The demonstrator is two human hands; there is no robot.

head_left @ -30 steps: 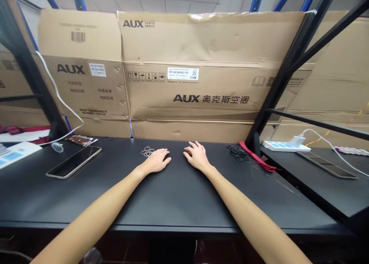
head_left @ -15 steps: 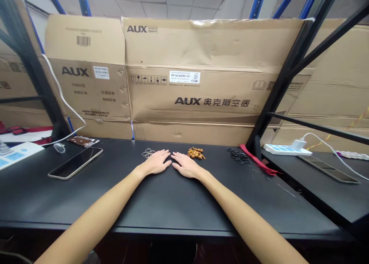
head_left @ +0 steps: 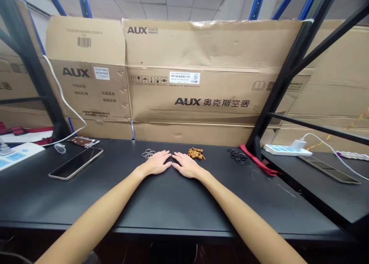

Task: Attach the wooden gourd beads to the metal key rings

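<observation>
Both palms face down on the black table, fingertips nearly meeting in the middle. My left hand is open and holds nothing. Just behind it, partly covered by the fingers, lie several silver metal rings. My right hand also lies open and free of objects. Close to its far right side sits a small heap of brown gourd-shaped beads with orange cords. Farther right is a loose pile of black pieces, perhaps clasps; their exact kind is too small to tell.
A smartphone lies at the left, near a white power strip and a small brown packet. Cardboard walls off the back. A red strap rests by the black rack post. Beyond it is another power strip.
</observation>
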